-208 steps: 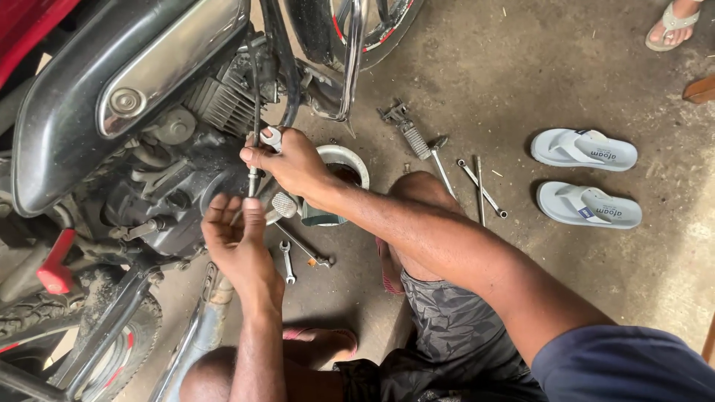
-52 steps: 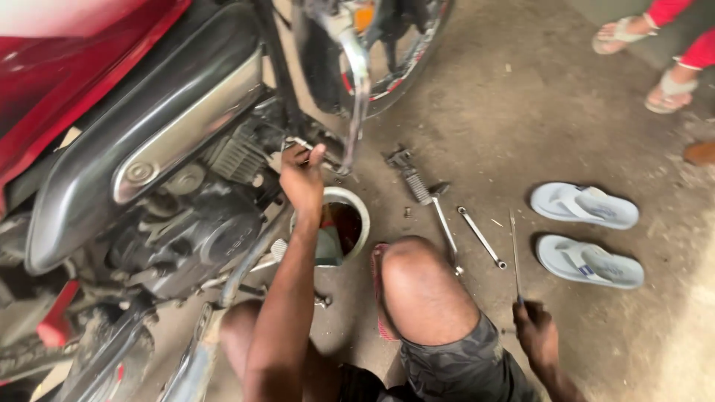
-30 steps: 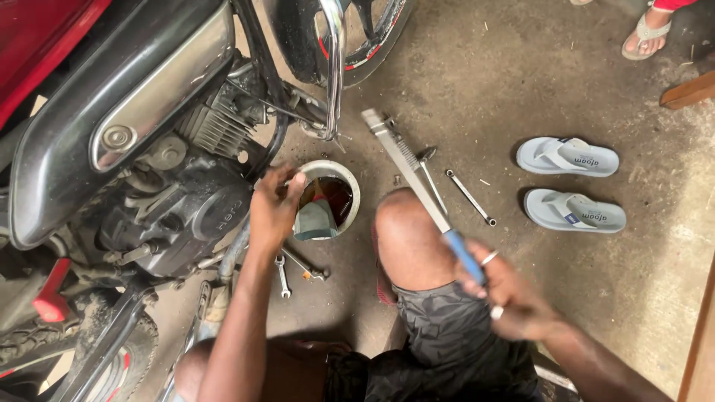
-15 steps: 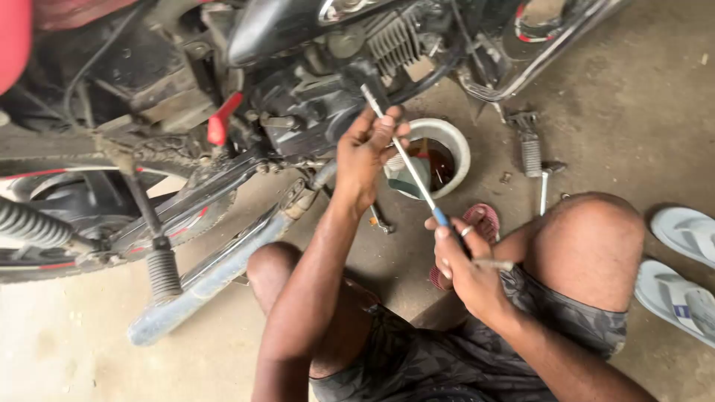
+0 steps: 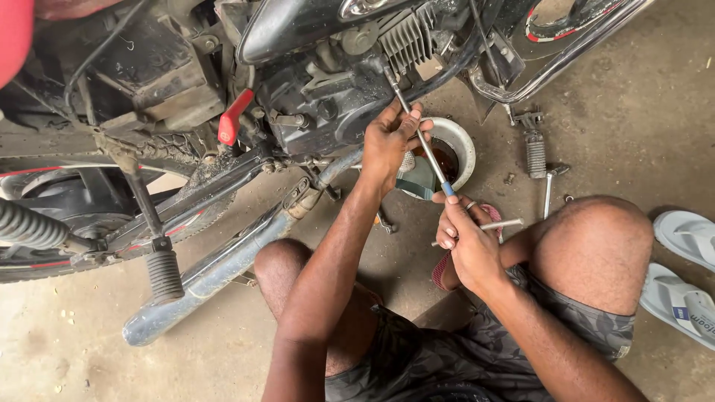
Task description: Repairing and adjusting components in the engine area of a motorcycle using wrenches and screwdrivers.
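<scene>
Beneath the motorcycle engine (image 5: 328, 104), a white drain pan (image 5: 454, 145) of dark oil sits on the concrete floor (image 5: 633, 112), with a footpeg (image 5: 536, 152) and a loose wrench (image 5: 547, 190) beside it. The left hand (image 5: 387, 145) is closed around the shaft of a long T-handle wrench (image 5: 421, 134), steadying it near the engine. The right hand (image 5: 465, 242) grips the crossbar end. The tip's seating is apparently hidden among engine parts. Exhaust pipe (image 5: 216, 275) and knees bound the working space.

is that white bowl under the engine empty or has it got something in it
Not empty. The white bowl holds dark brownish liquid pooled at its bottom, visible just past the T-handle wrench shaft. How full cannot be judged.
</scene>
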